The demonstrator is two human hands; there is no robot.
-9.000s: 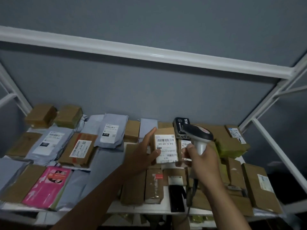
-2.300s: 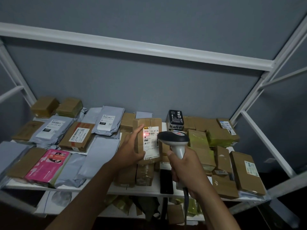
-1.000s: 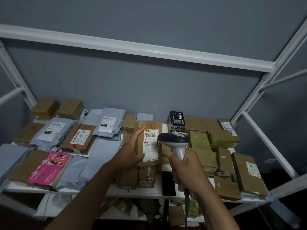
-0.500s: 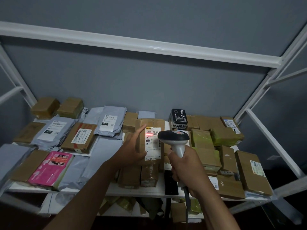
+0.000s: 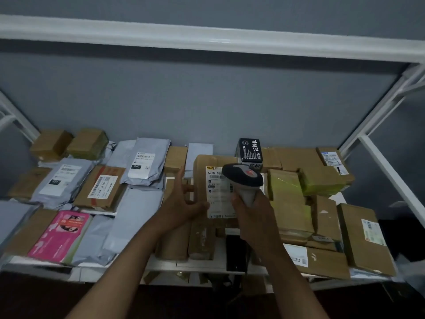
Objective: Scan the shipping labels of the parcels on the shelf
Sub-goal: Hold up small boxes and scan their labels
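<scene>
Right hand [image 5: 253, 215] is wrapped tight around the grip of the barcode scanner [image 5: 242, 178], whose head sits in front of the white shipping label [image 5: 218, 194] on a brown cardboard parcel [image 5: 202, 178] standing upright mid-shelf. Left hand [image 5: 184, 203] is at that parcel's left edge, fingers spread and mostly open, thumb touching the label's lower left, so it looks more like steadying than a firm grip. Other parcels lie flat across the white shelf [image 5: 161, 264]: grey mailer bags [image 5: 147, 164] and a pink package [image 5: 62, 236] to the left, taped brown boxes [image 5: 365, 238] to the right, a black box [image 5: 250, 150] at the far side against the wall.
</scene>
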